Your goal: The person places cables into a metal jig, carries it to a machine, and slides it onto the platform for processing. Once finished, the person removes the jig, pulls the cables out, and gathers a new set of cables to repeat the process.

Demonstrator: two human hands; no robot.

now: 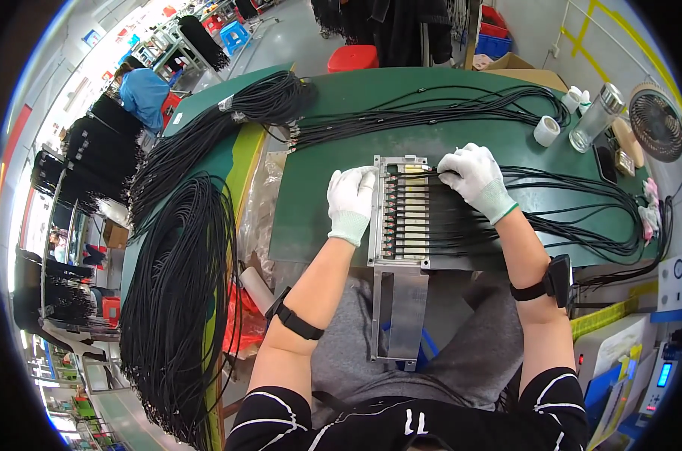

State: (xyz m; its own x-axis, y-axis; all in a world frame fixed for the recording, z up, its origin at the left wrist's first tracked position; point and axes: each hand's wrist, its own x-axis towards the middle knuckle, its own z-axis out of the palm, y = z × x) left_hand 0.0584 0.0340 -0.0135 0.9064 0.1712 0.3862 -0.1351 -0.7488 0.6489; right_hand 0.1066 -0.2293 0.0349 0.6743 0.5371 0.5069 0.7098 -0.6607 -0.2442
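A metal fixture [401, 259] with a row of slots lies on the green table in front of me and juts past its near edge. Black cables with small connector ends sit side by side in the slots and trail off to the right. My left hand [350, 201], in a white glove, rests against the fixture's upper left edge, its fingers mostly extended and holding nothing. At the fixture's upper right, my gloved right hand [472, 177] pinches a black cable [433, 171] near its end; the fingers partly hide it.
Large bundles of black cable [179, 278] fill the left side, with another cable bundle [401, 116] along the back. At right are a glass bottle [597, 118], a white roll [546, 131] and a small fan [655, 122]. A person in blue [143, 94] sits far left.
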